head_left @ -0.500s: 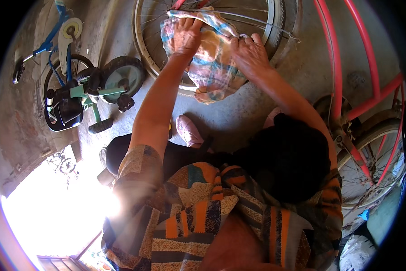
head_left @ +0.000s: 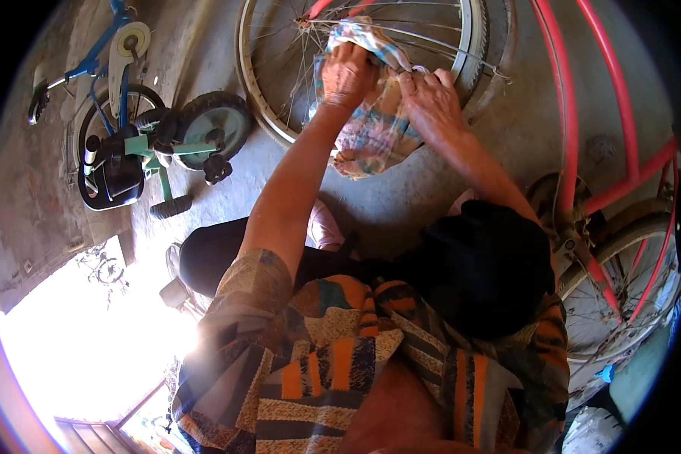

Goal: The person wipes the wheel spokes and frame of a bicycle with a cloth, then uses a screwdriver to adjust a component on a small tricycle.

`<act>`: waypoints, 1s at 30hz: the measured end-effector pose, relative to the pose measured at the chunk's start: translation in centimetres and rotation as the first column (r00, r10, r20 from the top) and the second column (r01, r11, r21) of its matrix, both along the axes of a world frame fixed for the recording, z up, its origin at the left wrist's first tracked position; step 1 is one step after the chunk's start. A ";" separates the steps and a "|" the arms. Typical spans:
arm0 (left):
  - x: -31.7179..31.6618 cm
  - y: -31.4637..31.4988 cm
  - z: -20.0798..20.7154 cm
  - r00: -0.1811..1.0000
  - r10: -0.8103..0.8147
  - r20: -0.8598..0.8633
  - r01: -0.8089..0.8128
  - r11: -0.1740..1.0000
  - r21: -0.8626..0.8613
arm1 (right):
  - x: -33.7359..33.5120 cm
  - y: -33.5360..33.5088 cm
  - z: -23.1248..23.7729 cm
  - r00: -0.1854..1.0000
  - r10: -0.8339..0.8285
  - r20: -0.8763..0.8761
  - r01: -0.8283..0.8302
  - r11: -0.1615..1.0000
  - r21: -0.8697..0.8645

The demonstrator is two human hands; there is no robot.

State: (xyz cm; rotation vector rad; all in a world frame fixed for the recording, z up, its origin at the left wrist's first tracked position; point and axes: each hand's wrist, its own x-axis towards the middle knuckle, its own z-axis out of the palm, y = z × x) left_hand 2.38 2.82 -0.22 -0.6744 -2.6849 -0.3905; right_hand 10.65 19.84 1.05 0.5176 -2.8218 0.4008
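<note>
A checked cloth (head_left: 374,144) in pink, blue and cream hangs over the lower part of a spoked bicycle wheel (head_left: 251,79). My left hand (head_left: 348,76) presses into the cloth's upper left, its fingers curled and bunching the fabric against the spokes. Close to its right, my right hand (head_left: 433,102) is closed on the cloth's right edge near the rim, thumb and fingers pinched together. The fabric hides part of the spokes and rim, and the left fingertips are sunk in its folds.
A red bicycle frame (head_left: 564,113) with a rear wheel (head_left: 582,265) stands at the right. To the left are a small green-framed wheeled toy (head_left: 158,151) and a blue bike frame (head_left: 90,60). Bright light comes in at the lower left.
My left hand has slid right, closer to my right hand, and its flat fingers have curled. The cloth is gathered narrower, uncovering spokes on the left. My right hand keeps its hold.
</note>
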 end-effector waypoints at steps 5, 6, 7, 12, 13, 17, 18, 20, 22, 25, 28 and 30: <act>0.1 1.2 -0.2 0.977 0.171 0.129 -0.180 0.982 0.062 | 0.0 0.3 -0.7 0.991 -0.004 -0.131 -0.005 0.998 -0.068; 0.4 1.7 -0.4 0.972 0.183 0.149 -0.190 0.981 0.034 | 0.1 0.2 -0.7 0.993 -0.011 -0.119 0.005 0.998 -0.055; 1.0 2.5 -0.7 0.974 0.173 0.150 -0.193 0.971 0.138 | 0.1 0.0 -0.7 0.994 -0.017 -0.108 0.012 0.999 -0.045; 5.0 4.4 -1.3 0.970 0.123 0.209 -0.155 0.977 0.144 | 0.1 -0.4 -0.3 0.998 -0.031 -0.060 0.031 0.999 -0.009; 4.8 4.2 -1.0 0.996 0.040 0.080 -0.054 0.983 0.176 | 0.1 -0.3 -0.3 0.998 -0.032 -0.058 0.032 0.999 0.001; 2.4 2.8 0.1 0.950 0.149 0.275 -0.196 0.969 0.152 | 0.4 -0.1 -0.2 0.995 -0.022 -0.098 0.021 1.000 -0.012; 1.6 2.2 0.4 0.938 0.216 0.272 -0.258 0.958 0.129 | 0.5 0.0 -0.2 0.992 -0.019 -0.123 0.016 0.999 -0.032; 0.2 1.8 0.6 0.942 0.317 0.114 -0.329 0.938 0.107 | 0.4 0.0 -0.2 0.992 -0.028 -0.121 0.023 0.999 -0.044; 0.2 2.0 0.3 0.935 0.304 0.181 -0.324 0.942 0.092 | 0.0 -0.1 -0.2 0.993 -0.031 -0.116 0.025 0.998 -0.052; 1.9 2.8 -0.4 0.952 0.185 0.243 -0.194 0.981 0.013 | -1.0 -0.3 -0.2 0.995 -0.001 -0.102 0.000 1.000 -0.008; 3.4 2.8 -0.6 0.961 0.067 0.270 -0.105 0.986 0.131 | -2.0 -0.6 -0.2 0.998 0.033 -0.052 -0.029 0.997 0.069; 3.7 2.7 -0.6 0.972 0.031 0.233 -0.068 0.986 0.153 | -2.6 -0.9 -0.2 0.998 0.035 -0.045 -0.030 0.994 0.109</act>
